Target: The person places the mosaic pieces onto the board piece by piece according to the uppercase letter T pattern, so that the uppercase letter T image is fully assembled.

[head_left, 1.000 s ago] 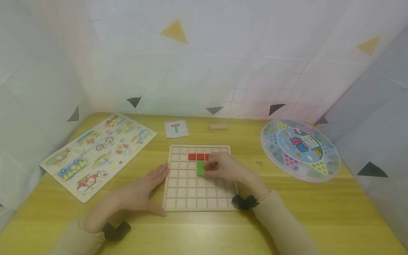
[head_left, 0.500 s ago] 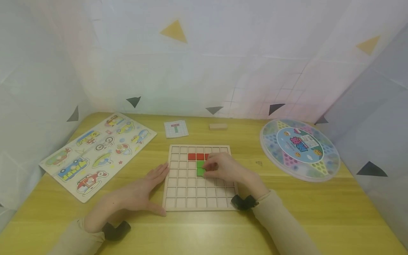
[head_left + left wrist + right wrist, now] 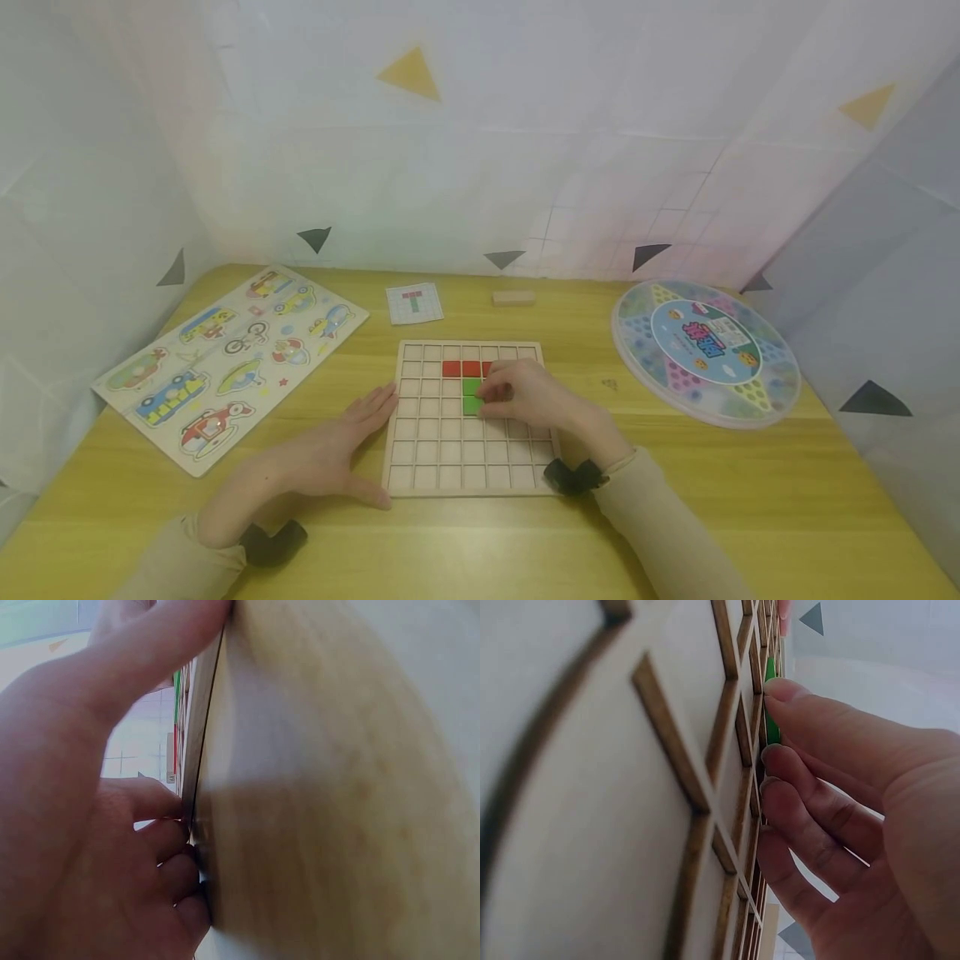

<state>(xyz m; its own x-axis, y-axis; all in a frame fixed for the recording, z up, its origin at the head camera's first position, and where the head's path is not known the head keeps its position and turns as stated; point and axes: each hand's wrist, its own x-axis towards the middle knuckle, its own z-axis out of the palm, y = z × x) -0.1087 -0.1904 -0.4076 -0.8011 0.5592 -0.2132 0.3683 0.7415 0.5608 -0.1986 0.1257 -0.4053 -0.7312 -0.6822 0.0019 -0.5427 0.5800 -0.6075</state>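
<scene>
A wooden grid board (image 3: 427,450) lies at the middle of the table. Red square tiles (image 3: 452,368) form a row in its upper part, the rightmost partly covered by my right hand (image 3: 528,392). Below that row, two green tiles sit one under the other. My right thumb and fingertips pinch at the lower green tile (image 3: 471,405); in the right wrist view, green (image 3: 771,727) shows beside the thumb. My left hand (image 3: 322,454) is spread along the board's left side, fingers against the upper edge and thumb by the lower corner.
A patterned card (image 3: 415,304) with a red and green T lies behind the board, beside a small wooden block (image 3: 513,297). A vehicle picture puzzle (image 3: 232,367) is at left, a round game board (image 3: 705,354) at right. Pale walls (image 3: 480,150) enclose the table.
The lower green tile, which overlapped the grid line between the two cells, has settled into its cell, and that line now shows between two green squares. Both hands stay nearly still.
</scene>
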